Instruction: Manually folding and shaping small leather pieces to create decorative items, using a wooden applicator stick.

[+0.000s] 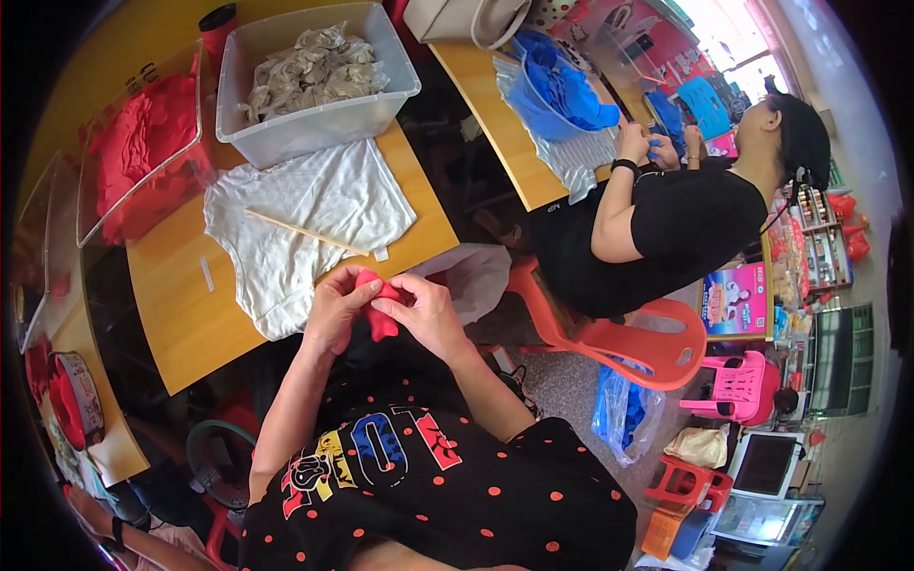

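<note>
A small red fabric piece (384,322) is pinched between the fingertips of both my hands, just off the near edge of the table. My left hand (335,312) grips its left side, and my right hand (426,312) holds its right side with the thumb on top. Beyond my hands, a crumpled white shirt (276,281) lies spread on the wooden table (181,324). A thin wooden stick (303,231) rests slantwise across the shirt, its near end close to my fingers.
A translucent tub (314,128) of bagged greyish stuff stands at the back, beside a clear bin (190,195) of red fabric pieces (143,138). To the right a person (705,209) sits on an orange chair (638,347), handling blue pieces near a blue basin (533,109).
</note>
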{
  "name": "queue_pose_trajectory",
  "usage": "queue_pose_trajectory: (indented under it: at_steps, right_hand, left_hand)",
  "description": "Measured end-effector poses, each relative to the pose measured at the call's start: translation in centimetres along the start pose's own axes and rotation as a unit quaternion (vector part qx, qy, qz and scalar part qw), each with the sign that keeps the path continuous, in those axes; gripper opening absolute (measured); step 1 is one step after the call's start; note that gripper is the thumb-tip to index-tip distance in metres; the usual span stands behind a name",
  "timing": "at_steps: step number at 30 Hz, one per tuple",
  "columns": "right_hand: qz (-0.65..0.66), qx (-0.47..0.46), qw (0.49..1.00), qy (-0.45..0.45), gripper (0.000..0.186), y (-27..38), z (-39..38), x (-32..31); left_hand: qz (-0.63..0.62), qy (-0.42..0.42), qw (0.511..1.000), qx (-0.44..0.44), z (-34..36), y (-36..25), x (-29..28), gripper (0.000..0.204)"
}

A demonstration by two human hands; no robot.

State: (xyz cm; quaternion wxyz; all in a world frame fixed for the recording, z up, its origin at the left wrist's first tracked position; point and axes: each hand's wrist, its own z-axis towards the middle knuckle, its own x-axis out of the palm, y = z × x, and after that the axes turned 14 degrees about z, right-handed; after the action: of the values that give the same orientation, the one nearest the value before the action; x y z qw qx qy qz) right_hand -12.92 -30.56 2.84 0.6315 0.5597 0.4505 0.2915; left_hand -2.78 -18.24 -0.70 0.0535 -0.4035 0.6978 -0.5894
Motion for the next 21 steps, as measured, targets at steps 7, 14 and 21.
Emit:
queue_pose_trajectory:
  at_steps: [7,14,21]
  right_hand:
    - [0.394,0.013,0.918,-0.038,0.016,1.5,2.5,-7.5]
    - [0.209,-0.095,0.944,-0.239,0.015,-2.7,8.8,-14.8]
    - [0.138,-0.240,0.876,-0.395,0.016,4.7,24.6,-35.0]
  left_hand:
    - [0.037,-0.057,0.998,-0.008,-0.5,-0.6,-0.9,0.020]
    - [0.079,-0.005,0.997,-0.022,-0.7,0.1,-0.6,0.018]
    - [0.098,0.065,0.992,-0.049,-1.0,1.2,1.4,0.017]
